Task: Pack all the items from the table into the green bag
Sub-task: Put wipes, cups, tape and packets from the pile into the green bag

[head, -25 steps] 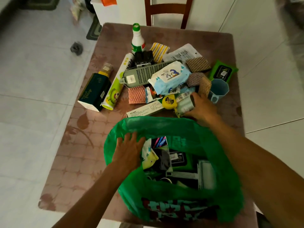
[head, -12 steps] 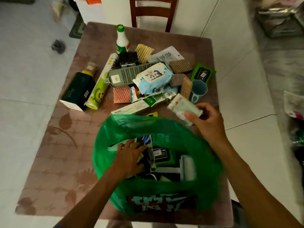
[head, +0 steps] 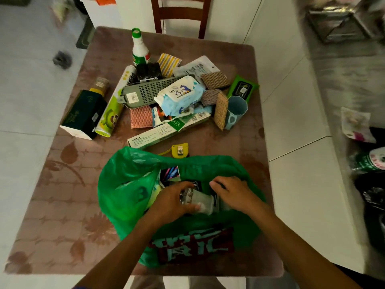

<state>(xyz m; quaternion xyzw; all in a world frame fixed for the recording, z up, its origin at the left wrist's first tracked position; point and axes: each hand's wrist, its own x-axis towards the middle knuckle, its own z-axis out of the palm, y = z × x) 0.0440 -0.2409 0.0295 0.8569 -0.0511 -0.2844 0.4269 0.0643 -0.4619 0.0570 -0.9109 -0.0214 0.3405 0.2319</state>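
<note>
Left grip (head: 173, 202) on clear pack (head: 198, 200), green bag (head: 125, 184)

Two hands (head: 173, 203), one green bag (head: 125, 184), one bottle (head: 140, 49), four sponges (head: 214, 80).

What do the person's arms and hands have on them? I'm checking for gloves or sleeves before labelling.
Nothing is worn: the left hand and right hand are bare, with no gloves, rings or watch showing. Both forearms are uncovered to the frame's edge.
</note>
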